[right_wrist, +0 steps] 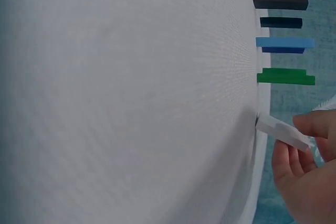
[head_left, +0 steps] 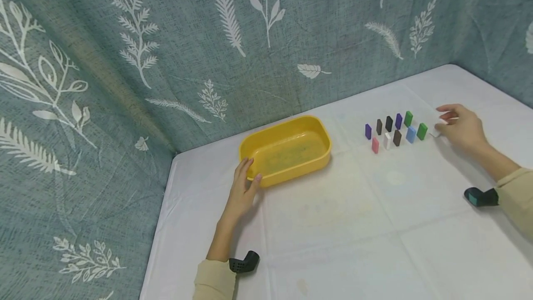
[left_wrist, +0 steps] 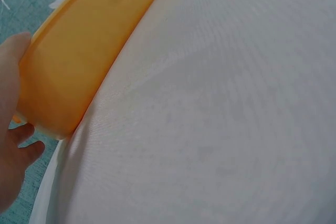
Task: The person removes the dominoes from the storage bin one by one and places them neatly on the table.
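Observation:
A yellow oval tub (head_left: 287, 149) stands on the white table (head_left: 345, 226). My left hand (head_left: 243, 188) grips the tub's near left corner, thumb on the rim; the left wrist view shows the tub (left_wrist: 84, 51) beside that hand (left_wrist: 16, 150). Two short rows of upright coloured dominoes (head_left: 395, 131) stand to the right of the tub. My right hand (head_left: 460, 126) pinches a white domino (head_left: 436, 131) just right of the green domino (head_left: 422, 131). In the right wrist view the white domino (right_wrist: 282, 131) is tilted, one end touching the cloth, next to the green domino (right_wrist: 286, 76).
A patterned teal curtain (head_left: 166, 50) backs the table on the left and far sides. The table's left edge (head_left: 160, 226) runs close to my left arm. Wrist camera mounts (head_left: 480, 196) sit on both sleeves.

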{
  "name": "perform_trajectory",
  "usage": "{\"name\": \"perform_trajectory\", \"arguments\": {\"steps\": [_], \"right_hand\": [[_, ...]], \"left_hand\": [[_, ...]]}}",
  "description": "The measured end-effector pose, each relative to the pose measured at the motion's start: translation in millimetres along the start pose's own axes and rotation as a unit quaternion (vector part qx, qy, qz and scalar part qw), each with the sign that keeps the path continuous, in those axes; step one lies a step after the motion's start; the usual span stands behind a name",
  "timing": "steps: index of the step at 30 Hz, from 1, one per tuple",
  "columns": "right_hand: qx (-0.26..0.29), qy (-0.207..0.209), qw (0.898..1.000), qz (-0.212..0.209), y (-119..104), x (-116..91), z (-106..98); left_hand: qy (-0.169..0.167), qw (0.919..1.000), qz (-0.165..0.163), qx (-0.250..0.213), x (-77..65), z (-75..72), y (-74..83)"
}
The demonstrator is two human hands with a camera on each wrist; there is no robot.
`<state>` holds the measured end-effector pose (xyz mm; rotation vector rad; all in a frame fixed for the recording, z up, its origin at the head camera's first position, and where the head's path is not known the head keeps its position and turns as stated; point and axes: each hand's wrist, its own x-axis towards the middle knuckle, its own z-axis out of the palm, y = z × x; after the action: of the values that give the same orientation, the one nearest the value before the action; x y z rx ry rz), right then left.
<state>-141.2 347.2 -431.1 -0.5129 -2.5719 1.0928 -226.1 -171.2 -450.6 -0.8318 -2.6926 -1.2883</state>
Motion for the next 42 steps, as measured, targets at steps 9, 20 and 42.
{"name": "perform_trajectory", "arguments": {"steps": [9, 20, 42], "right_hand": [[-0.003, -0.035, 0.999, -0.007, -1.0, -1.5, -3.2], [0.000, -0.057, 0.998, -0.023, 2.7, -2.2, -5.0], [-0.003, -0.042, 0.998, -0.039, 6.0, -4.0, -4.9]], "left_hand": [[-0.005, 0.9999, -0.010, 0.001, 0.1, 0.0, -0.9], [-0.005, 0.9999, -0.011, 0.008, 0.5, 0.0, -1.5], [-0.009, 0.9998, -0.013, 0.011, 0.9, -0.6, -0.8]]}}
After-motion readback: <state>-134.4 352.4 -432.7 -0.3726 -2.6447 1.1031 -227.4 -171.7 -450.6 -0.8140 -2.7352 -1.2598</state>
